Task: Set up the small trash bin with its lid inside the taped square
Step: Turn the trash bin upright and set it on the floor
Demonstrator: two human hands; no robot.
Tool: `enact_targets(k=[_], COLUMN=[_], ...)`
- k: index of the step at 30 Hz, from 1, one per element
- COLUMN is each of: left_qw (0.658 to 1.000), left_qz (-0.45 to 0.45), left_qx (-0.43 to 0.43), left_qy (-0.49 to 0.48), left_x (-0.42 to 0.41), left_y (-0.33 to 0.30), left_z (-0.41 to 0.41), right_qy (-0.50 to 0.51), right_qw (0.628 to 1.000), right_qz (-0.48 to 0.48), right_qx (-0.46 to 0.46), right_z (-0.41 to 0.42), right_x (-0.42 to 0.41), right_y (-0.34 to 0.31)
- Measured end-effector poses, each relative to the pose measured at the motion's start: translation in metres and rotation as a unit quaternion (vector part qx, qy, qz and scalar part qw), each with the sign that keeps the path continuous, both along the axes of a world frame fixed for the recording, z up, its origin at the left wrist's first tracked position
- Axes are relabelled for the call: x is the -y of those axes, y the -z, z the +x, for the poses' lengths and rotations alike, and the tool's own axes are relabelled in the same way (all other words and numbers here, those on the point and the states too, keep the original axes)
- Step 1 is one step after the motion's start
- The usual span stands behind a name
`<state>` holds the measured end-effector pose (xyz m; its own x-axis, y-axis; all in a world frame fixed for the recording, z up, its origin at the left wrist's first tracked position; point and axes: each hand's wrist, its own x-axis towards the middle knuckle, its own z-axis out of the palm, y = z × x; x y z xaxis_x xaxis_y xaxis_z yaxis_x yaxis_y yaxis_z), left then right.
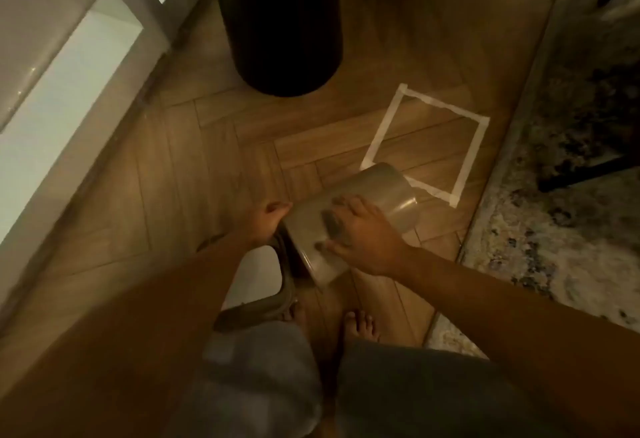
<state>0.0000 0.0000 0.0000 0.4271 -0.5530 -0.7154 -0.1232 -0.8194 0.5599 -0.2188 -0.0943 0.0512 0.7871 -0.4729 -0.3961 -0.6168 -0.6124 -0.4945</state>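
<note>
The small grey trash bin [388,191] is tipped on its side above the wood floor, its base pointing at the near corner of the white taped square [443,105] and overlapping that corner in view. My right hand [360,229] lies spread over the bin's upper side and grips it. My left hand [266,222] is closed at the bin's open end. Just below that hand sits the lid [259,274], a grey frame around a white panel; whether it is fitted to the bin is unclear. The image is blurred.
A tall black bin [280,21] stands on the floor beyond, left of the taped square. White cabinets [69,73] run along the left. A patterned rug [554,212] with dark furniture legs [588,170] borders the right. My bare feet [360,326] stand below the bin.
</note>
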Motion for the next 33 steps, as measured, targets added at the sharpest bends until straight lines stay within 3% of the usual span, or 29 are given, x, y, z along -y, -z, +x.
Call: enact_targets(k=[6,11,15,22,27,31,33], left_qw=[0.999,0.986,0.963,0.982,0.986,0.990,0.994], left_qz=[0.020,0.009,-0.066,-0.016,0.017,0.004,-0.012], left_qx=[-0.036,-0.123,-0.127,-0.125,-0.126,-0.110,-0.080], left_qy=[0.008,-0.115,-0.230,-0.141,-0.110,-0.093,-0.074], left_x=[0.000,0.010,0.021,0.019,0.008,0.024,0.029], left_y=[0.028,0.032,0.044,0.039,0.107,0.001,-0.019], left_z=[0.010,0.012,0.011,0.006,0.024,-0.001,-0.007], right_qy=[0.005,-0.008,-0.026,-0.058,-0.026,0.017,0.040], right_qw=[0.999,0.999,0.998,0.997,0.999,1.000,0.999], right_qz=[0.016,-0.015,-0.049,-0.031,-0.015,-0.002,0.012], right_qx=[-0.034,-0.033,-0.042,-0.034,-0.011,0.007,0.012], right_z=[0.016,0.023,0.029,0.031,0.033,0.032,0.030], right_x=[-0.025,-0.030,-0.031,-0.036,-0.031,-0.020,-0.015], right_y=[0.021,0.032,0.036,0.029,0.020,-0.001,-0.012])
